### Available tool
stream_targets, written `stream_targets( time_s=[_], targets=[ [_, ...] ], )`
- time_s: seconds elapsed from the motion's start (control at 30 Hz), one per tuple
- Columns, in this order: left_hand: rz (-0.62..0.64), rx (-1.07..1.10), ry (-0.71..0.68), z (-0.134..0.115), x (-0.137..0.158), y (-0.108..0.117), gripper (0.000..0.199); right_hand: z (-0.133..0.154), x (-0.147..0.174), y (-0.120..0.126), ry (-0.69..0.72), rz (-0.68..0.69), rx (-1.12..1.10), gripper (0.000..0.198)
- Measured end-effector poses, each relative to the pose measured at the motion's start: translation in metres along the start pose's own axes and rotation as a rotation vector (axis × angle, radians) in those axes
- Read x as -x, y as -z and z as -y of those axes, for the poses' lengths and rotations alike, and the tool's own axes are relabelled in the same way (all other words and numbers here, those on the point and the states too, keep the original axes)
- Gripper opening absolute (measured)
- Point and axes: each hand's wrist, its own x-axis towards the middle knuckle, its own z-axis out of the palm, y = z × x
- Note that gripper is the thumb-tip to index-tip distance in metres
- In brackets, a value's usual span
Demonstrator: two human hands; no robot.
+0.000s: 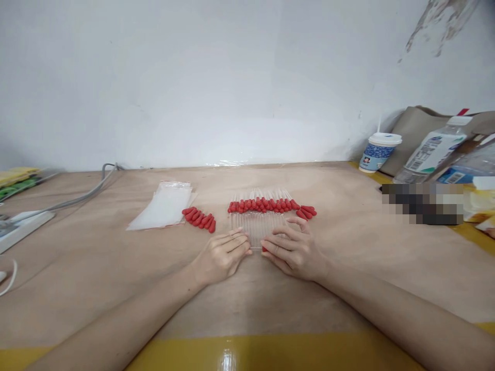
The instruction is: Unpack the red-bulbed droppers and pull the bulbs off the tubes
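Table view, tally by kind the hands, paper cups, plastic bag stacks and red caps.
Left hand and right hand: 2
Paper cup: 1
Plastic bag stack: 1
Red caps: too overlapped to count
Total without the red caps: 4

At right, a lidded cup with a straw stands beside a grey-brown bag; a white-capped bottle stands before the bag; at left, a grey cable reaches a white strip; yellow and green items lie beyond; a pale wall rises behind.
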Motion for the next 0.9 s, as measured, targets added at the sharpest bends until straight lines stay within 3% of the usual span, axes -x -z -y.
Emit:
stream_targets(
  time_s=[0.23,0.37,0.57,0.73,0.9],
  targets=[
    [-0.028,0.043,0.017,0.001,0.004,-0.001,0.009,-0.001,0.005,-0.007,0.027,-0.047,0.037,0.010],
    [-0.026,0.057,0.053,0.000,0.004,-0.001,0.008,0.000,0.002,-0.007,-0.036,-0.042,-0.013,0.012],
    [-0.035,0.046,0.074,0.000,0.002,-0.002,0.007,-0.004,0.002,-0.010,-0.095,-0.025,-0.073,0.034],
    [-0.028,-0.015,0.032,-0.001,-0.003,-0.001,0.006,-0.002,-0.003,-0.013,-0.069,-0.055,-0.066,0.010],
    [0.020,-0.001,0.027,-0.003,-0.005,0.002,0.008,-0.001,-0.003,-0.009,-0.012,-0.052,-0.050,0.008]
  ],
)
